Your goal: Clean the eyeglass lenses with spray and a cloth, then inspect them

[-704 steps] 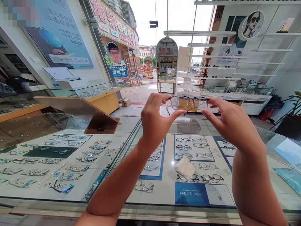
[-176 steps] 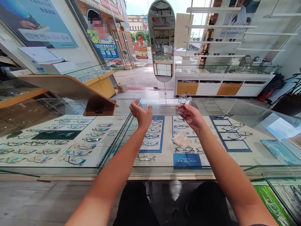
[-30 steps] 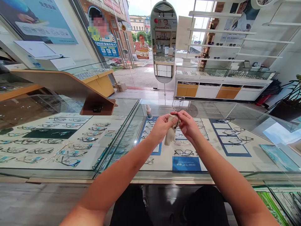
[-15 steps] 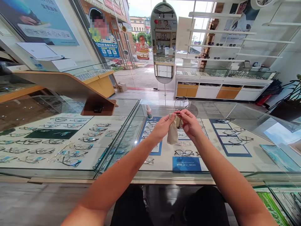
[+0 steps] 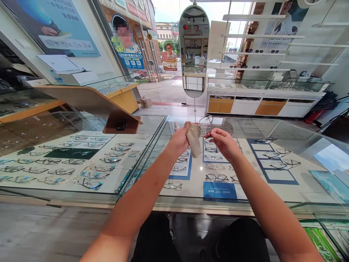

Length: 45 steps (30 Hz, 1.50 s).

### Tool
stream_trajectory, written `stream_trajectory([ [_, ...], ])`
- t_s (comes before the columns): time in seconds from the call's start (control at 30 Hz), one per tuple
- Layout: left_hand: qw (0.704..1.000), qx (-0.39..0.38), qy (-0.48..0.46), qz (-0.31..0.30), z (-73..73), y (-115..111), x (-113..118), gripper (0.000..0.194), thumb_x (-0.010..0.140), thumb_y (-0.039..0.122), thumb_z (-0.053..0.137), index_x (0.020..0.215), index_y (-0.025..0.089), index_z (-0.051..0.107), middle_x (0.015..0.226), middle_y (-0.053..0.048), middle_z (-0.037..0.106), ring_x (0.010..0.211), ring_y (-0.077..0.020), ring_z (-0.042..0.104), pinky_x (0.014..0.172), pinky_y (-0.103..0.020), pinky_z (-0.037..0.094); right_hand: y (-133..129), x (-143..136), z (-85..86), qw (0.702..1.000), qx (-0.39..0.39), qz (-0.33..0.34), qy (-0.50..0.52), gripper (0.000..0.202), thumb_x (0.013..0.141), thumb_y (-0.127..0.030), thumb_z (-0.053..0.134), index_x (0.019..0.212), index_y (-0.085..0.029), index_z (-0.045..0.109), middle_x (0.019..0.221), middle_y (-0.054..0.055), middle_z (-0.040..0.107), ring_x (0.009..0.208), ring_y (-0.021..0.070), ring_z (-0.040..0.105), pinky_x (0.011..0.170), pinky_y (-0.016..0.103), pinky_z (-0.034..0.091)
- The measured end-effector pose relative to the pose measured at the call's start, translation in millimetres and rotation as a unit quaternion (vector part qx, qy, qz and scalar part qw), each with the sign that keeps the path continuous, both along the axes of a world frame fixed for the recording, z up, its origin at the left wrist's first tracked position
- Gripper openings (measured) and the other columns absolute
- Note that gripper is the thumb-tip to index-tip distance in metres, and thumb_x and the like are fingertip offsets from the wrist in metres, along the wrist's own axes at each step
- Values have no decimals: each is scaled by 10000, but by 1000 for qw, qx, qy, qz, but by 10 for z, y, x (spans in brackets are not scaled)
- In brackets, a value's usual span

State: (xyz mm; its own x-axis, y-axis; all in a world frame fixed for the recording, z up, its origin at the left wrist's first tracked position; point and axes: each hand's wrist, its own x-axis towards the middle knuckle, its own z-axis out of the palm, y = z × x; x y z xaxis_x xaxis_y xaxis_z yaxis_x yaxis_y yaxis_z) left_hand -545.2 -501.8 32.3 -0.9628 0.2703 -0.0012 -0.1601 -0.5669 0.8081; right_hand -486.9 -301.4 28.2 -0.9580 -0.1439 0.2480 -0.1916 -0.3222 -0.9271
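Note:
Above the glass display case, my left hand is closed on a beige cleaning cloth, which hangs down from the fingers. My right hand pinches a pair of eyeglasses with thin dark rims. One lens stands up above the fingertips, and the lower part of the frame overlaps the case behind it. Cloth and eyeglasses are apart, with a small gap between them. Just behind my left hand is a small white bottle, partly hidden by the hand.
Rows of spectacles lie inside the glass case under my arms. A blue card is near its front. At left a brown wooden panel rises over the counter. An oval mirror stands beyond.
My hands have moved apart. The cloth has come off the eyeglasses and moved left with my left hand, while my right hand keeps the eyeglasses. The view has shifted slightly.

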Motion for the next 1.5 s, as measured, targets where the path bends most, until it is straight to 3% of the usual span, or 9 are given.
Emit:
stream_trajectory([
  [0.23,999,29,-15,-24,138,19,79,374,1115,380,592,1097,70,800,976,-116,799,845,-167,743,803,-276,616,-12,-24,-60,998,51,30,-1,312,852,-533,882,873,-245,764,977,29,779,979,204,647,878,333,449],
  [0.43,997,43,9,-57,81,5,72,322,1085,396,650,1062,114,805,1103,-119,821,911,-185,771,846,-284,626,-15,-32,-70,998,47,48,-17,313,828,-523,903,872,-241,774,977,35,765,974,203,625,887,340,435],
  [0.8,995,29,68,-67,26,16,67,344,960,472,822,1051,140,807,1109,-121,822,957,-239,767,820,-334,623,-33,-27,-84,995,69,65,-16,324,836,-539,881,880,-235,779,979,46,753,978,213,621,889,353,431],
  [1.07,987,12,84,-137,81,2,131,516,900,573,855,1186,145,818,1011,-114,802,833,-225,735,779,-365,617,-38,-39,-102,995,72,65,-7,314,858,-534,869,880,-232,789,969,42,747,954,203,596,874,348,410],
  [1.23,986,-5,96,-139,86,9,179,507,900,522,877,1224,142,796,982,-98,797,788,-196,721,767,-348,606,-35,-52,-124,994,76,77,0,303,885,-527,855,902,-233,785,1003,44,756,975,204,608,915,354,425],
  [1.37,989,-23,93,-114,45,32,165,484,802,535,955,1034,141,797,846,-53,763,685,-157,678,690,-308,579,-35,-47,-129,993,78,87,13,294,902,-520,853,897,-236,775,1014,39,759,1000,209,629,971,365,436],
  [1.5,989,-81,76,-101,18,9,146,524,817,616,913,892,114,784,769,-70,755,668,-155,676,681,-295,556,-36,-46,-119,992,87,84,18,324,895,-551,858,885,-237,779,1015,38,759,1011,217,630,1005,377,436],
])
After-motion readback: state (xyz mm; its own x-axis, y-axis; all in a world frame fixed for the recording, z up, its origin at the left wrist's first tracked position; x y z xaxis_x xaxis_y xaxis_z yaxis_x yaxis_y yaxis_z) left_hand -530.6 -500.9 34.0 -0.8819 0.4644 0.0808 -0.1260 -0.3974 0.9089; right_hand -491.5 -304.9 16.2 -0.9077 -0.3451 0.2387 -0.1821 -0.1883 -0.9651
